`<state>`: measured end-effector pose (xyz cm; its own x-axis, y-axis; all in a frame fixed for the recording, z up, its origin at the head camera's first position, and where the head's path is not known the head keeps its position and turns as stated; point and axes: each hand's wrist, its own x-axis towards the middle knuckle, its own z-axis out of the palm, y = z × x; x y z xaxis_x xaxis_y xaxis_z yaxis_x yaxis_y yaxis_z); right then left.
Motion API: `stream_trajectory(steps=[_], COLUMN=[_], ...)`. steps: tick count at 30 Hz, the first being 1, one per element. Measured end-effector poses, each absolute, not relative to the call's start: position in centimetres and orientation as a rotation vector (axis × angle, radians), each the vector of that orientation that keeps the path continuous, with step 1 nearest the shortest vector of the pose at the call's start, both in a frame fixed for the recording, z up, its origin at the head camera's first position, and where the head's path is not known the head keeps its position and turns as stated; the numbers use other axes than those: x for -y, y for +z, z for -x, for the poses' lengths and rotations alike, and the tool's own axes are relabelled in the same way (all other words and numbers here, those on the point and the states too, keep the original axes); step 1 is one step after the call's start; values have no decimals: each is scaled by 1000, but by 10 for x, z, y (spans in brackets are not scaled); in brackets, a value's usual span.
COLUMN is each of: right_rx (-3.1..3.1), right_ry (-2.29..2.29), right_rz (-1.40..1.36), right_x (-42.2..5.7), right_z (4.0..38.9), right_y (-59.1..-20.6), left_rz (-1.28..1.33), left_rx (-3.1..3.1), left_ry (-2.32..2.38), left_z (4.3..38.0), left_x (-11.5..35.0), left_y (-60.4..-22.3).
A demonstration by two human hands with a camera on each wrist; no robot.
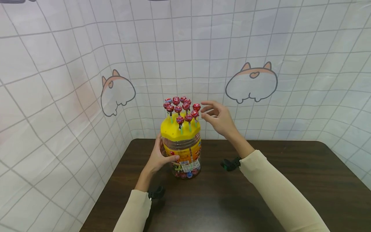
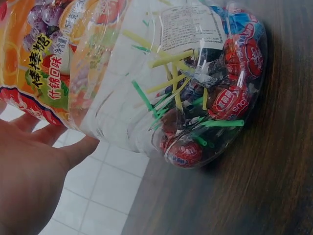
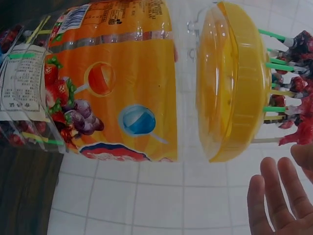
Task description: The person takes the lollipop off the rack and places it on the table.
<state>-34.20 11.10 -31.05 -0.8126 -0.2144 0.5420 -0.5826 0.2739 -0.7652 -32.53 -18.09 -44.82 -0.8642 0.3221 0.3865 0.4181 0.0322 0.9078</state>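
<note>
A clear plastic jar point(image 1: 189, 154) with an orange fruit-print label stands upright on the table. Several red-wrapped lollipops point(image 1: 178, 110) stick up by their stems from its yellow lid point(image 1: 171, 131). More lollipops point(image 2: 232, 100) lie in the jar's bottom, with green and yellow sticks. My left hand point(image 1: 157, 160) grips the jar's left side, thumb across the front and fingers partly hidden behind. Beside the rightmost lollipop point(image 1: 196, 107), my right hand point(image 1: 221, 120) is raised with fingers loosely bent and apart. In the right wrist view its fingers point(image 3: 275, 196) hold nothing.
The jar rests on a dark brown wooden table point(image 1: 275, 180). Behind and to the left hangs a white grid-patterned cloth point(image 1: 191, 48) with cartoon animal drawings. Black bands point(image 1: 231, 164) are on both wrists.
</note>
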Motion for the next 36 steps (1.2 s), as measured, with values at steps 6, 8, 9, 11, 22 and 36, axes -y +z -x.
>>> stream_trajectory(steps=[6, 8, 9, 11, 22, 36], right_rx=[2211, 2214, 2216, 2212, 2170, 2049], right_ry=[1589, 1596, 1597, 1608, 1645, 1630], right_rz=[-738, -737, -735, -734, -746, -769], right_x=[-105, -102, -102, -100, -98, -93], right_z=[347, 348, 348, 348, 350, 330], right_y=[-313, -313, -313, -313, -314, -291], left_rz=[861, 870, 873, 871, 853, 846], left_rx=[2191, 2192, 2192, 2197, 2174, 2164], left_ry=[-2035, -2046, -2053, -2060, -2113, -2119], left_z=[330, 331, 332, 332, 335, 336], left_x=[181, 181, 181, 181, 179, 181], left_y=[-450, -451, -452, -453, -456, -459])
